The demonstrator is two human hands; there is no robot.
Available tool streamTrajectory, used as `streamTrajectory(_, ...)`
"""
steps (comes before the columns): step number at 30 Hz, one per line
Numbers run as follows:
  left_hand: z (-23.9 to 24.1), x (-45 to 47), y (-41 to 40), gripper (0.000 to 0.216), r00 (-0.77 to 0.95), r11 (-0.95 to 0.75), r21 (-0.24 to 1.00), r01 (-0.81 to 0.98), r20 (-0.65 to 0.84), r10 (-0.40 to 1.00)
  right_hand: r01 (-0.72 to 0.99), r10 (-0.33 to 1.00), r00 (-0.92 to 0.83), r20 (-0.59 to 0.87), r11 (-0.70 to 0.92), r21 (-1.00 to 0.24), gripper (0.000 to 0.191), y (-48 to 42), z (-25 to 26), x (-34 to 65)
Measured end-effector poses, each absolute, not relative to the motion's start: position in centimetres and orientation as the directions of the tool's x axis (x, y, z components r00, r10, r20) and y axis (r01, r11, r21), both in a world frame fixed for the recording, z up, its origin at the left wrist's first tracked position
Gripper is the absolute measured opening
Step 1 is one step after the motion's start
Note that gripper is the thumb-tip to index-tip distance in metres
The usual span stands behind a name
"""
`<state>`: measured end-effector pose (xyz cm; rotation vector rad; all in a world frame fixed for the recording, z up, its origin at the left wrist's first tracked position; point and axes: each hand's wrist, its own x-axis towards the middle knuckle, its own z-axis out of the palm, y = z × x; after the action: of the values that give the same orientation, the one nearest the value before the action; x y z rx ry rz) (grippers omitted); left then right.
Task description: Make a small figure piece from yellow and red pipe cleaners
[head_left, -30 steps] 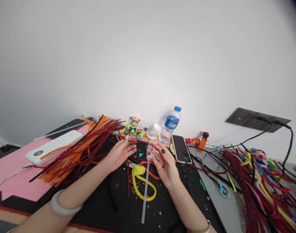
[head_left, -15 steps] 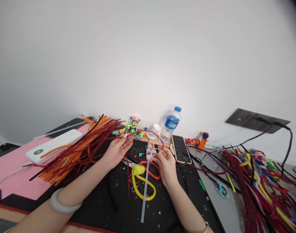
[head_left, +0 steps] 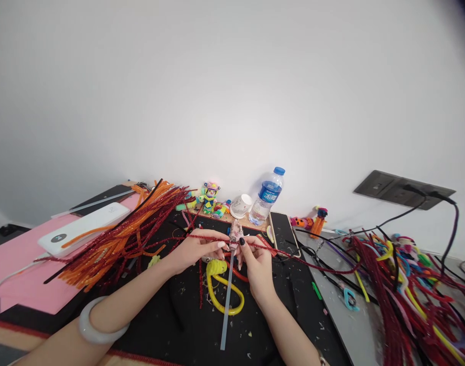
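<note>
My left hand [head_left: 196, 249] and my right hand [head_left: 255, 256] meet over the black mat [head_left: 186, 325], both pinching one sparkly dark red pipe cleaner [head_left: 272, 249] stretched level between them and running on to the right. Just behind the fingertips stands a small pink glue gun [head_left: 235, 233], with a clear glue stick [head_left: 227, 300] reaching toward me. A coiled yellow pipe cleaner [head_left: 220, 284] lies under my hands. A pale bangle [head_left: 98, 328] sits on my left wrist.
A heap of orange and dark red pipe cleaners [head_left: 121, 231] lies left, by a white power bank [head_left: 83, 229] on pink sheet. A water bottle [head_left: 268, 195], paper cup [head_left: 242, 205], phone [head_left: 283, 232] and small figures stand at the wall. Mixed pipe cleaners [head_left: 403, 284] and cables crowd the right.
My hands, apart and open-fingered a second ago, have come together near the glue gun and now pinch the red pipe cleaner pulled straight.
</note>
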<state>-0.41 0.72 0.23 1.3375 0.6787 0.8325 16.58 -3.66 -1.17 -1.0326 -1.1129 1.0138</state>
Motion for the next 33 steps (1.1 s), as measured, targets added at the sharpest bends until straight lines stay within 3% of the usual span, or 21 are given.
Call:
streamTrajectory(13, -0.3, -0.4, 1.7, 0.020, 0.358, -0.002, 0.981, -0.192, 0.072, 0.931, -0.105, 0.963, 0.184, 0.197, 0.219, -0.970, 0.024, -3.4, -1.3, 16.8)
streamTrajectory(23, -0.2, -1.0, 2.4, 0.023, 0.077, -0.094, 0.953, -0.287, 0.120, 0.990, -0.100, 0.950, 0.235, 0.203, 0.232, -0.968, 0.024, -3.3, -1.8, 17.1)
streamTrajectory(28, -0.2, -1.7, 2.8, 0.021, -0.056, -0.163, 0.909, -0.382, 0.154, 0.987, -0.218, 0.942, 0.279, 0.187, 0.252, -0.943, 0.022, -3.1, -2.0, 17.1)
streamTrajectory(33, -0.1, -1.3, 2.6, 0.028, 0.059, -0.121, 0.947, -0.297, 0.144, 0.988, -0.386, 0.944, 0.301, 0.136, 0.251, -0.887, 0.022, -3.0, -1.5, 17.1)
